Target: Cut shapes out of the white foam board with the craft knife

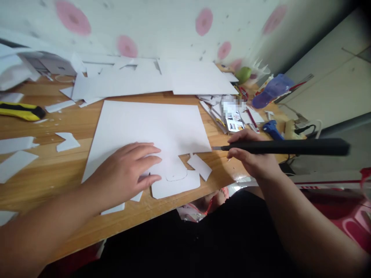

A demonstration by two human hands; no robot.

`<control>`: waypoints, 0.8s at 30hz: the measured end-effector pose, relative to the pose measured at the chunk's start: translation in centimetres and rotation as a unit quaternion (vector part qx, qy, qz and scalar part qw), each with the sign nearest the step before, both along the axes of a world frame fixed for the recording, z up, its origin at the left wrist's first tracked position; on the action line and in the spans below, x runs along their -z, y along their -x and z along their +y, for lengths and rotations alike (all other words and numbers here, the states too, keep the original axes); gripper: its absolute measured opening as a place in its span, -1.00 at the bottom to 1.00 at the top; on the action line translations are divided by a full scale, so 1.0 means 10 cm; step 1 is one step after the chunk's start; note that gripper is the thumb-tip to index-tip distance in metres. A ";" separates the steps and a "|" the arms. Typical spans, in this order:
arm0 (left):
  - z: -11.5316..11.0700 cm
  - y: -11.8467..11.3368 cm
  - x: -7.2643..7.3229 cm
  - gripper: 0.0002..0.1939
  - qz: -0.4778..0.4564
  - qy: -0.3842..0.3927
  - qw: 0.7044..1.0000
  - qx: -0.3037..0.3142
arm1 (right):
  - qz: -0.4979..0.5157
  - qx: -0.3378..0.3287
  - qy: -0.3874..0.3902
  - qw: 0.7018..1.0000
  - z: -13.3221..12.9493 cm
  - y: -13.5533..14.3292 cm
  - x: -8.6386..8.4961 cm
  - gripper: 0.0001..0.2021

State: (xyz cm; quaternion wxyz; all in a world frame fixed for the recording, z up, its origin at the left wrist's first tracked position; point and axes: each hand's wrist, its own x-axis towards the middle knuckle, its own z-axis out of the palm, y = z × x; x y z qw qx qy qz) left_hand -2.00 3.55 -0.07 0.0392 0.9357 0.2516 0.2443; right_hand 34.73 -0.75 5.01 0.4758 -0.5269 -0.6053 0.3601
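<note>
Left hand [127,170]: flat, fingers spread, pressing white sheet [145,131] on wooden table [69,127]. Right hand [252,154]: closed around black knife [284,147], blade tip at sheet's right edge.

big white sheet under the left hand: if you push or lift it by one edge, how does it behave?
The white sheet lies dead flat with crisp cut edges, so probably stiff card or foam board, not floppy. It looks thin and likely light. On the smooth wooden table it would probably slide, which may be why the left hand presses it.

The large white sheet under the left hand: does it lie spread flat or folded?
Spread flat: the large white sheet lies level on the wooden table, pressed by the left hand.
</note>
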 end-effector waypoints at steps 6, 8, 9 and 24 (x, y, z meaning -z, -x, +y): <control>0.11 0.03 -0.06 -0.75 0.027 0.022 0.999 0.008 | -0.067 0.032 -0.073 0.995 -0.12 0.15 0.04 -0.77; 0.10 0.05 -0.08 -0.78 0.051 0.037 0.997 0.034 | -0.021 0.080 -0.084 0.993 -0.18 0.33 0.13 -0.82; 0.10 0.06 -0.09 -0.76 0.063 0.044 0.996 0.044 | -0.003 0.100 -0.088 0.991 -0.21 0.44 0.17 -0.84; 0.08 0.06 -0.01 -0.33 0.087 0.049 0.994 0.047 | -0.026 0.103 -0.086 0.991 -0.21 1.26 0.39 -0.88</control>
